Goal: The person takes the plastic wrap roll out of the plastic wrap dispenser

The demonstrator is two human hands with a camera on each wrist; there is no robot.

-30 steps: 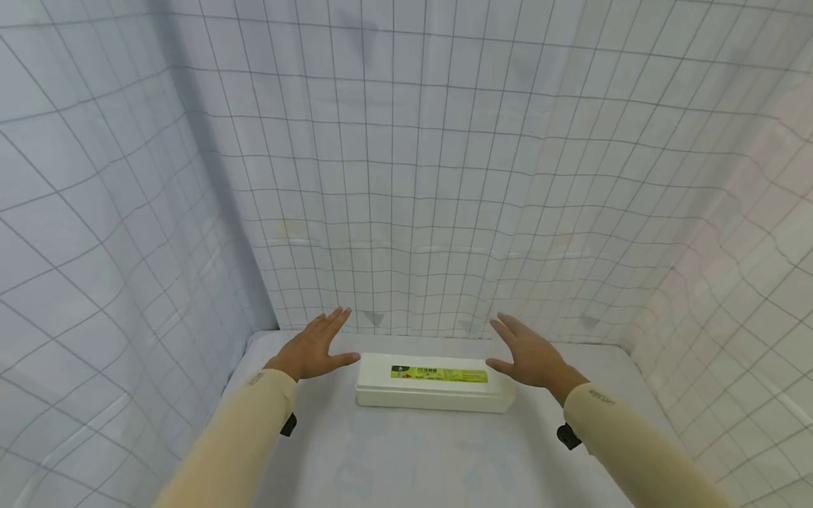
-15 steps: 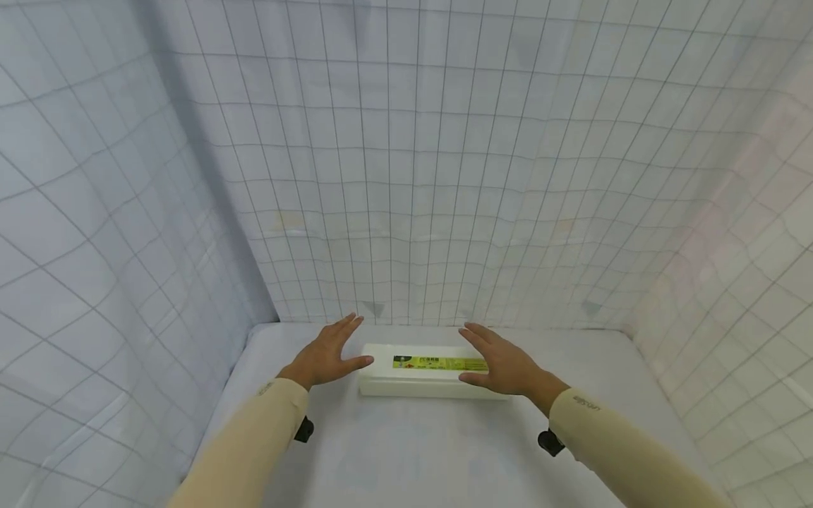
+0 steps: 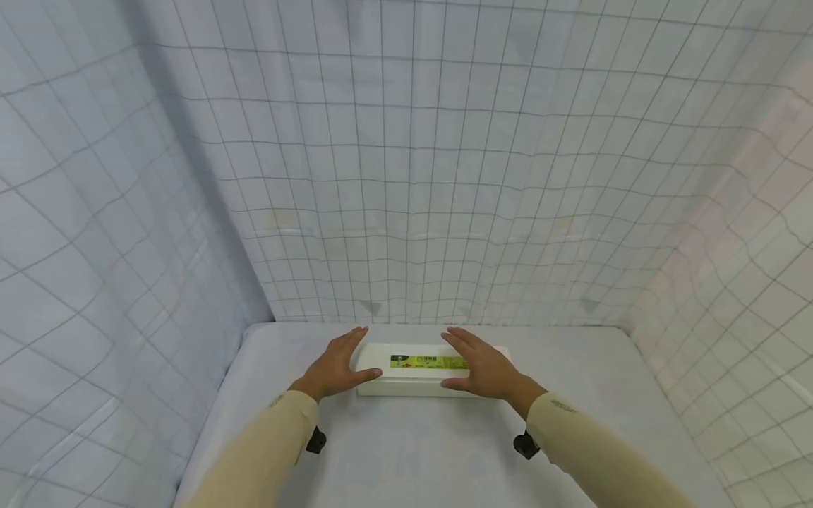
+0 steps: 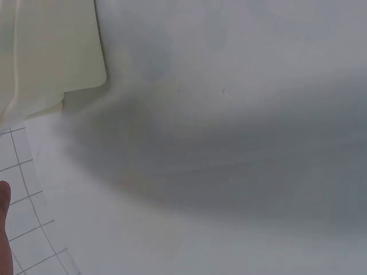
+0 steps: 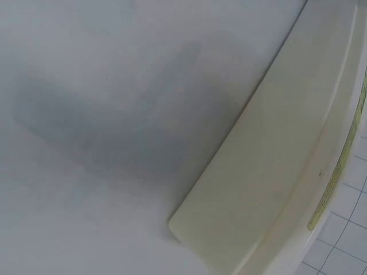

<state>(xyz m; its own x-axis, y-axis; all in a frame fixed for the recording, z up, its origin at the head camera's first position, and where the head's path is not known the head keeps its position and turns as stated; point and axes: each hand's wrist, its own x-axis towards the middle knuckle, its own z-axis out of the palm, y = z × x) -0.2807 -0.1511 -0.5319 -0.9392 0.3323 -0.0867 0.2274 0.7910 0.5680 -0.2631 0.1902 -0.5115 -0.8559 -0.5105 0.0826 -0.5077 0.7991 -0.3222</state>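
A long white box (image 3: pixel 406 386) with a lid lies lengthwise across the table, a yellow-green printed label (image 3: pixel 422 362) along its top. My left hand (image 3: pixel 333 367) is at the box's left end, fingers straight and thumb spread, the thumb overlapping the lid in the head view. Over the right part of the box is my right hand (image 3: pixel 485 367), fingers extended, hiding that end of the label. Neither hand grips anything. The left wrist view shows one end of the box (image 4: pixel 51 51) and a fingertip (image 4: pixel 4 200); the right wrist view shows the box's long side (image 5: pixel 269 137).
A white cloth covers the table (image 3: pixel 406 458). Behind it hangs a white sheet with a dark grid (image 3: pixel 406 176), and similar gridded sheets close in the left side (image 3: pixel 76 247) and right side (image 3: pixel 749 282). A small black device is under each cream sleeve (image 3: pixel 267 444).
Both hands have come inward: the left moved right and the right moved left, so they now overlap the box in the head view. The box stays on the table.
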